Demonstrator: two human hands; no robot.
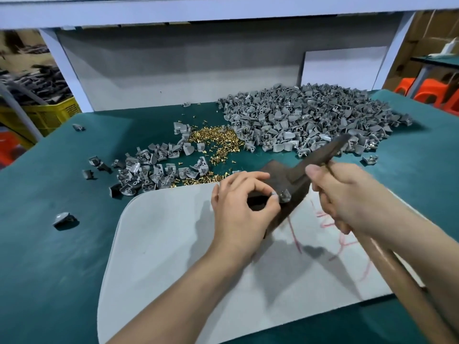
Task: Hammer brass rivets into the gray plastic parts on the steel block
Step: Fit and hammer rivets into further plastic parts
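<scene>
Head view: gray parts (310, 120) heaped on green mat (49, 244), orange stools (429, 93) beyond

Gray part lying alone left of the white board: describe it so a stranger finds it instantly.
Find the white board on the green mat. Left of its edge lies one gray part, alone, well in front of the heaps.
</scene>
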